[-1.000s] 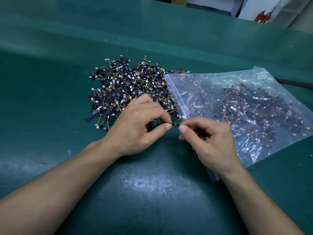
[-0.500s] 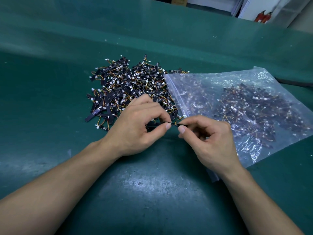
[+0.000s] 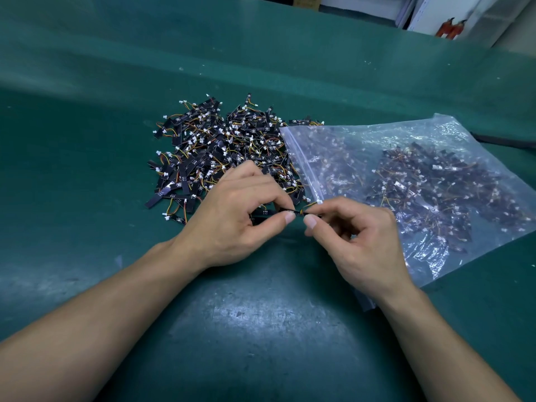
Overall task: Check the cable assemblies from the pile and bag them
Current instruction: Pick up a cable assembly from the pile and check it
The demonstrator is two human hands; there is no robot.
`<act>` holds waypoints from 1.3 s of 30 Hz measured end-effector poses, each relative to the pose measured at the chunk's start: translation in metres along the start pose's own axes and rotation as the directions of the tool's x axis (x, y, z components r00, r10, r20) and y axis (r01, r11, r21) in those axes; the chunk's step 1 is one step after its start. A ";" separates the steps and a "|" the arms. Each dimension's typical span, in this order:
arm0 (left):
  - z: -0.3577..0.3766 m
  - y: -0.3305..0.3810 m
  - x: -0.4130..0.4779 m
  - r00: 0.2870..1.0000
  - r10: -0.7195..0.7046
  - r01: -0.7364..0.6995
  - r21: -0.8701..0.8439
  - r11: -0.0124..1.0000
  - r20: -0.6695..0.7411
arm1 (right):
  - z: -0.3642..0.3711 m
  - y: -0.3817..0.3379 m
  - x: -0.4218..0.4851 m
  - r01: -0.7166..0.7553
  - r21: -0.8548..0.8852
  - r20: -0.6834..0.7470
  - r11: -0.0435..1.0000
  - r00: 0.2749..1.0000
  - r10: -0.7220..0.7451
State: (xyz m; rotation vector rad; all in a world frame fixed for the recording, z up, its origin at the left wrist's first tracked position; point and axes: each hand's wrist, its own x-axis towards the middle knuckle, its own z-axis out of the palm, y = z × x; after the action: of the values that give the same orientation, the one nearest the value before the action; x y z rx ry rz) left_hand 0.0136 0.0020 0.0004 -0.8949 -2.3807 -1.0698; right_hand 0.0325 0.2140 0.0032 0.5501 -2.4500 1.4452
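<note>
- Pinched between left hand [image 3: 232, 216] and right hand [image 3: 356, 239], fingers curled: one cable assembly [image 3: 298, 211], centre frame, just below the pile [image 3: 220, 152].
- Hold wires gently taut, inspect both ends, then slip into the bag [image 3: 420, 184] at right.

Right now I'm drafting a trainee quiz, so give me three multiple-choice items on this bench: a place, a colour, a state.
1. Where is the pile of cable assemblies from the zip bag? A right; B left; C atop it.
2. Colour of the table mat? A red; B white; C green.
3. The left hand and right hand: A pinch one cable assembly together; B lie flat; C lift the bag.
Key: 1 B, it lies off the zip edge; 2 C, green throughout; 3 A, each hand grips an end.
</note>
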 end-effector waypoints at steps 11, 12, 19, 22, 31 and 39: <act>0.000 0.000 0.000 1.000 0.005 -0.005 -0.026 1.000 0.001 | 0.000 -0.002 0.000 0.046 -0.038 -0.009 0.998 0.999 -0.047; 0.000 0.000 0.000 1.000 0.009 -0.009 -0.020 1.000 -0.006 | 0.000 -0.002 0.000 0.029 -0.016 -0.014 0.999 0.999 -0.029; 0.000 0.001 0.000 1.000 0.007 -0.007 -0.021 1.000 -0.024 | 0.000 -0.002 0.000 0.027 -0.015 -0.018 1.000 0.999 -0.028; -0.001 0.001 0.000 1.000 0.002 -0.002 -0.031 1.000 -0.003 | 0.000 -0.002 0.000 0.060 -0.032 -0.012 0.998 0.998 -0.061; -0.001 0.000 -0.001 0.999 0.020 -0.021 -0.047 0.999 -0.027 | 0.000 -0.001 -0.001 0.058 -0.016 -0.032 0.998 0.998 -0.058; 0.000 0.000 -0.001 0.999 0.034 -0.035 -0.031 0.999 -0.040 | 0.001 -0.002 -0.001 0.051 -0.026 -0.021 0.998 0.998 -0.051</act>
State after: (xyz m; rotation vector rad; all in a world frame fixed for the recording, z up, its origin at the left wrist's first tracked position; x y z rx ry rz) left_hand 0.0140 0.0015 0.0000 -0.9140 -2.3144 -1.1044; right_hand 0.0338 0.2126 0.0039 0.5842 -2.4162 1.3914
